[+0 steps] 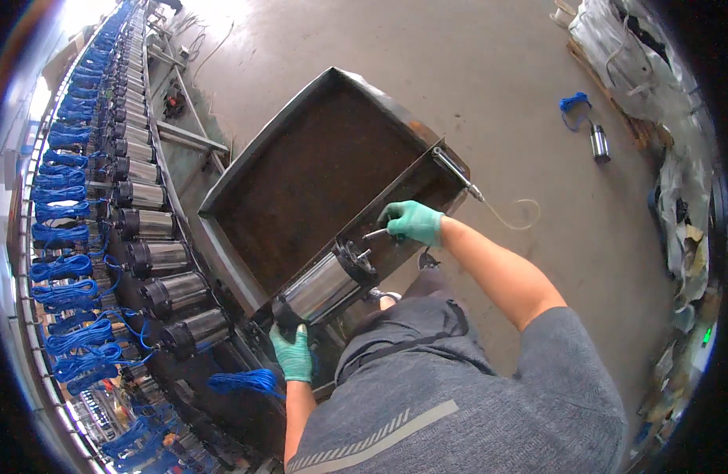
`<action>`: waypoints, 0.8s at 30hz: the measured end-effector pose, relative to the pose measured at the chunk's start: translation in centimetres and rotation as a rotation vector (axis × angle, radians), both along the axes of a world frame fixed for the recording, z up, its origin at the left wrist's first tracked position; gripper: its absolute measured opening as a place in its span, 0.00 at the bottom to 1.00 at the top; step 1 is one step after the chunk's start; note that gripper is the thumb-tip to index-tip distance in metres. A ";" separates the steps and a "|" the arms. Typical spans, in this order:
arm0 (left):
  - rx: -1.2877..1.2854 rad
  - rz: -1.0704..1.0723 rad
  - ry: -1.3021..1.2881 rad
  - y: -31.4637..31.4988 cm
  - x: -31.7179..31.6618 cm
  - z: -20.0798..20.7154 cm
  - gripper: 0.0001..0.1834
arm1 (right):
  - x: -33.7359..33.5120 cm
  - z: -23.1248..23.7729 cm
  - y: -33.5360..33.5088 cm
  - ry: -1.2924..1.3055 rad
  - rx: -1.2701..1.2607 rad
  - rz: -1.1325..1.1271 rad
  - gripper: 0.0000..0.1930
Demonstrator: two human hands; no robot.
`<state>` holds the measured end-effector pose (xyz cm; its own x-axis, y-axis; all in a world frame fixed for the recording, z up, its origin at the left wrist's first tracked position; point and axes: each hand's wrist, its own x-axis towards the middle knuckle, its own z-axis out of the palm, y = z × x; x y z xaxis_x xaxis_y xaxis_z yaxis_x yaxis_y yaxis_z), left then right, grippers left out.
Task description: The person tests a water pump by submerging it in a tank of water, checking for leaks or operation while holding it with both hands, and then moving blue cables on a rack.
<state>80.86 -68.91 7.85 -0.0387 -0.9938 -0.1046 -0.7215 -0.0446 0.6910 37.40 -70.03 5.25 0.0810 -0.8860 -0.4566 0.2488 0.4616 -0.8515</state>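
A shiny steel motor cylinder (320, 288) with black ends lies across a narrow ledge of a metal cart. My left hand (293, 353), in a green glove, grips the black end nearest the conveyor, its thumb on top. At the far end, a short metal shaft sticks out of the black cap (354, 261). Just above that cap my right hand (413, 222), also gloved, pinches a thin metal rod (375, 234) pointing toward the shaft. Whether the rod touches the cap, I cannot tell.
A brown-bottomed metal cart tray (332, 77) lies beyond the cylinder. Along the left runs a conveyor with several similar motors (152, 257) and blue cable coils (60, 268). A silver hand tool (457, 170) with a clear hose rests at the ledge's right end. Another motor (599, 144) stands on the floor.
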 end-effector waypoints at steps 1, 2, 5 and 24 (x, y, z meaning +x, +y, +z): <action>0.049 0.046 0.018 0.0 -1.4 1.3 0.35 | -0.2 0.3 1.0 -0.107 0.029 -0.064 0.11; 0.099 0.091 0.037 0.0 -2.8 2.7 0.35 | -0.3 0.7 1.9 -0.213 0.058 -0.129 0.11; 0.112 0.114 0.039 0.2 -3.2 3.3 0.35 | -0.3 2.4 4.0 -0.447 0.111 -0.272 0.12; 0.079 0.436 0.215 -0.2 10.7 0.4 0.24 | -8.0 -4.1 3.7 0.177 0.134 -1.121 0.04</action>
<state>91.54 -69.15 8.23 0.3501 -0.9115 -0.2159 -0.4653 -0.3693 0.8044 29.44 -66.34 1.10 -0.7995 -0.3620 -0.4793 0.4594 0.1455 -0.8762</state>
